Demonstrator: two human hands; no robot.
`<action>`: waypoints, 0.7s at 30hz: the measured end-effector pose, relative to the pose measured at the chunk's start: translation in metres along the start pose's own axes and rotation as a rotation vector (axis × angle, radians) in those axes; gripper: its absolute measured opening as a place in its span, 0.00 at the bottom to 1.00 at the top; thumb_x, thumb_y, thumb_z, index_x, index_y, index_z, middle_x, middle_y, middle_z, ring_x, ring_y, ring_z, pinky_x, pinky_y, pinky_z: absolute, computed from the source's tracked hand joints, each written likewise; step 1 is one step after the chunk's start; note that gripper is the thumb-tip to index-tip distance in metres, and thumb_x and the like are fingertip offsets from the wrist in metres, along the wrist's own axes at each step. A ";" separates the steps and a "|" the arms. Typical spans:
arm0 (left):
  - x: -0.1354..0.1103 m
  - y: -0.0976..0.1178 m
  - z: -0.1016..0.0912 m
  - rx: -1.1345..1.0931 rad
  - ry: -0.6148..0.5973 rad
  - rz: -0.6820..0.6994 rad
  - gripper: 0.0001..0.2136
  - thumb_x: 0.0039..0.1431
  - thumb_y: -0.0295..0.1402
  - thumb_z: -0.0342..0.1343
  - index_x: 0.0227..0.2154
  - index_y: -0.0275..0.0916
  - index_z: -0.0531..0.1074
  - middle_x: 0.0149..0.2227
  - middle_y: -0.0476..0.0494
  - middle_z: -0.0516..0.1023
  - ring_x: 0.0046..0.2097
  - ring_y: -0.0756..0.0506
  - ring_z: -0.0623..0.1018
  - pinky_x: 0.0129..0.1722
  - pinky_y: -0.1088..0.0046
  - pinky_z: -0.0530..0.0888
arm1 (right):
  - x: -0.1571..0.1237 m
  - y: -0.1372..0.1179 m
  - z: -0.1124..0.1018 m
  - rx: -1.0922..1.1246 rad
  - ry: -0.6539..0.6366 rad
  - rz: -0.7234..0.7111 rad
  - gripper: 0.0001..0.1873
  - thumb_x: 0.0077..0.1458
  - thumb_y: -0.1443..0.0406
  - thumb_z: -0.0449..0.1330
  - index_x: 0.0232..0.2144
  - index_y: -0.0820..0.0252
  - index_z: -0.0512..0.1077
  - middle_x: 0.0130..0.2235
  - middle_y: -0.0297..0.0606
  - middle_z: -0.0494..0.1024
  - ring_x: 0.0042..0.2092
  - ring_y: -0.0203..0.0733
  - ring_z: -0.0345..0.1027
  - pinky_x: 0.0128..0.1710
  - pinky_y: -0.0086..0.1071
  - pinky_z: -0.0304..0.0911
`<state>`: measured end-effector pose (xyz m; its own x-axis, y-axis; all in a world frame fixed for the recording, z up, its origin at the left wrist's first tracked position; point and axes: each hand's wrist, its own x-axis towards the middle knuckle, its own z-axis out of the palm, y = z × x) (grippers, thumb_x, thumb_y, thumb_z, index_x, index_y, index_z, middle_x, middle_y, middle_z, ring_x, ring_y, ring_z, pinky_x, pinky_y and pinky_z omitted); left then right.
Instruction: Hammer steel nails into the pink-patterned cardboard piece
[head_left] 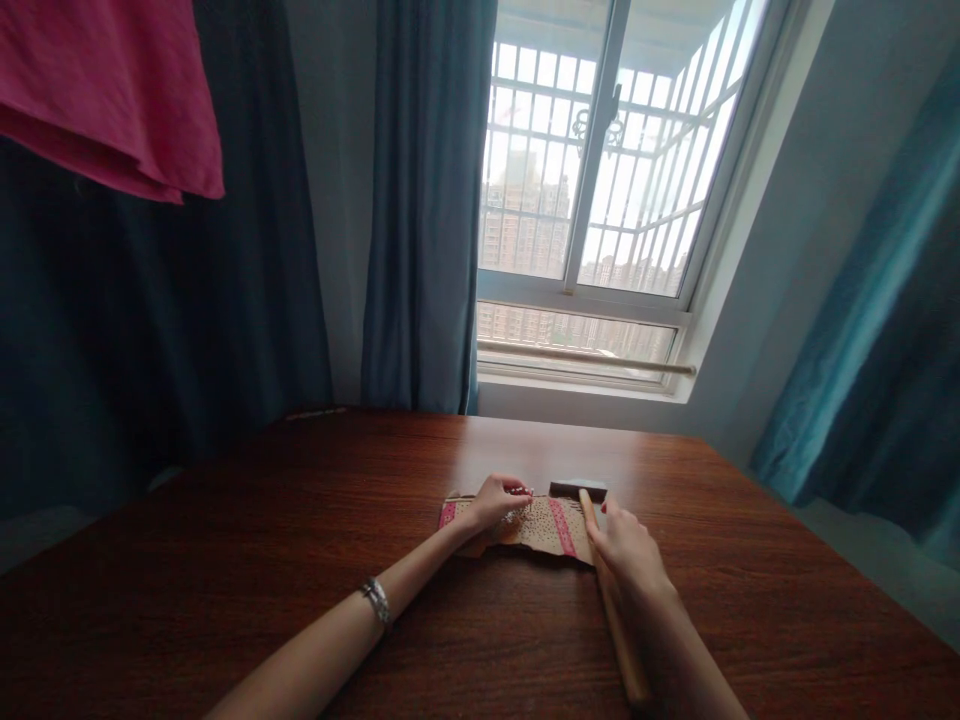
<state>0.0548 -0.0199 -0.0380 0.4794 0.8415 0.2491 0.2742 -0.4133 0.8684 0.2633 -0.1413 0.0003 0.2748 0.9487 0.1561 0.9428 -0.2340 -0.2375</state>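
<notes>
A torn piece of tan cardboard [545,525] with pink printed bands lies on the table, dotted all over with small dark specks or holes. Over its upper part, my left hand [499,502] is closed in a pinch. What sits between the fingertips is too small to make out. My right hand [630,545] is closed on a hammer [611,610] by its wooden handle, close to the head. The hammer's dark head [577,491] is just beyond the cardboard's upper right edge, and the handle runs back toward me.
The brown wooden table [300,520] reaches to the wall below a barred window [585,200]. Blue curtains [427,200] hang left and right of it. A pink cloth [112,90] hangs at the upper left. A bracelet [376,600] is on my left wrist.
</notes>
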 end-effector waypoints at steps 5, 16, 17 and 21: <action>0.000 -0.003 0.000 -0.012 -0.005 0.021 0.12 0.44 0.37 0.56 0.27 0.32 0.77 0.26 0.45 0.76 0.30 0.48 0.72 0.29 0.77 0.64 | -0.028 -0.008 0.001 -0.082 -0.155 0.012 0.14 0.53 0.61 0.47 0.37 0.63 0.67 0.37 0.52 0.75 0.39 0.54 0.71 0.33 0.39 0.60; 0.000 -0.004 0.001 -0.032 0.002 -0.002 0.12 0.43 0.36 0.57 0.28 0.32 0.77 0.26 0.45 0.76 0.30 0.48 0.72 0.29 0.77 0.64 | -0.011 0.007 0.015 0.322 -0.032 -0.038 0.12 0.50 0.63 0.48 0.27 0.63 0.68 0.29 0.44 0.73 0.32 0.45 0.69 0.30 0.33 0.60; 0.000 -0.004 0.001 -0.035 0.006 -0.010 0.12 0.43 0.36 0.57 0.28 0.32 0.77 0.26 0.45 0.76 0.30 0.48 0.72 0.29 0.77 0.64 | -0.008 0.007 0.013 0.469 -0.038 -0.026 0.11 0.49 0.62 0.49 0.27 0.63 0.68 0.25 0.40 0.71 0.28 0.42 0.68 0.27 0.32 0.59; 0.000 -0.004 0.001 -0.047 -0.001 -0.009 0.12 0.43 0.36 0.57 0.26 0.32 0.77 0.25 0.46 0.76 0.29 0.49 0.71 0.28 0.77 0.63 | -0.007 -0.001 -0.005 1.144 -0.179 0.060 0.16 0.44 0.55 0.55 0.30 0.62 0.67 0.19 0.27 0.61 0.15 0.30 0.52 0.12 0.26 0.48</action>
<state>0.0549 -0.0185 -0.0421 0.4780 0.8447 0.2406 0.2392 -0.3888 0.8897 0.2611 -0.1484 0.0047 0.1960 0.9806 -0.0008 0.1821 -0.0372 -0.9826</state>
